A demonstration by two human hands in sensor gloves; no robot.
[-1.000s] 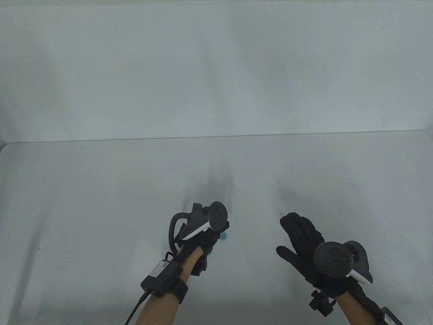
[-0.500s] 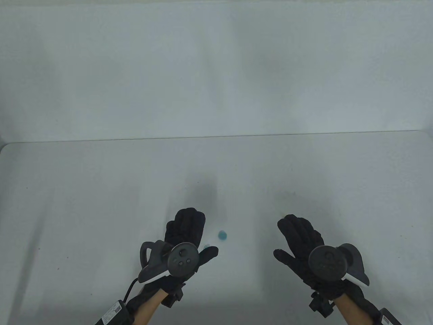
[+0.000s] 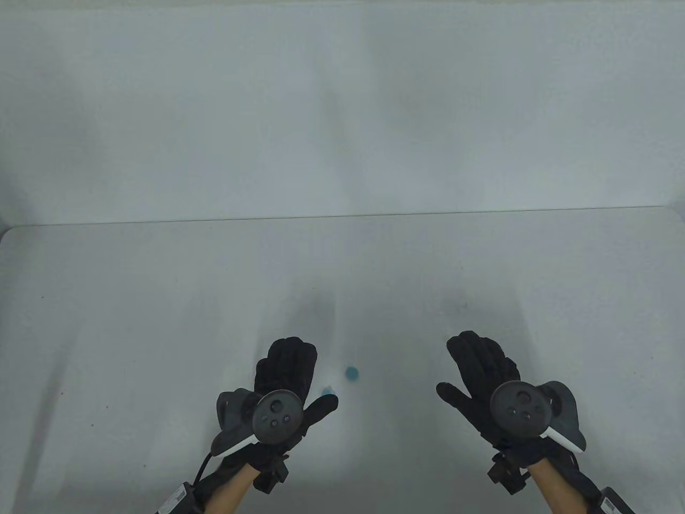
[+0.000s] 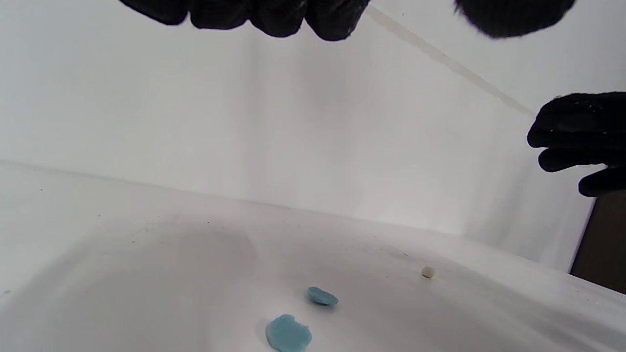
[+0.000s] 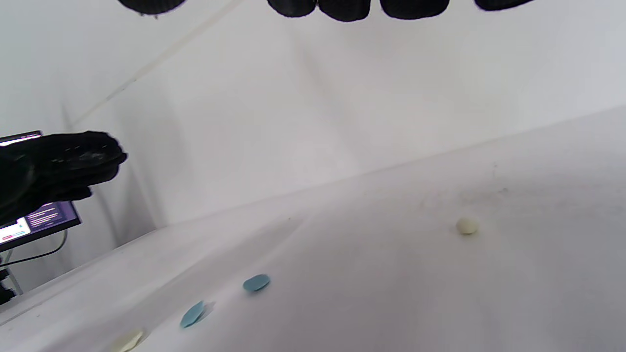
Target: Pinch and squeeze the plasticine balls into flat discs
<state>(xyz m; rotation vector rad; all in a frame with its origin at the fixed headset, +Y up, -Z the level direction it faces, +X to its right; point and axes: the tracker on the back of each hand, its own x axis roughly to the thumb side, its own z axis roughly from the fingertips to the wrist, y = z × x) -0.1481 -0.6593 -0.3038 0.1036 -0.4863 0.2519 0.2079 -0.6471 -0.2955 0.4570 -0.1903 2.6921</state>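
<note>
Plasticine, blue, lies as two flattened discs on the white worktop [image 3: 160, 300]: a rounder blue plasticine disc [image 3: 351, 373] just right of the left hand's fingers, and a ragged-edged blue plasticine disc [image 3: 326, 391] beside that hand's thumb. A small cream plasticine ball [image 5: 467, 226] sits ahead of the right hand. Left hand [image 3: 289, 375] and right hand [image 3: 481, 375] are both spread flat, palms down, holding nothing. Monitor [image 5: 34, 222] text is unreadable.

My left hand [image 3: 286, 375] and right hand [image 3: 481, 375] hover apart near the table's near edge, palms down, fingers straight and together, thumbs spread inward, holding nothing.
</note>
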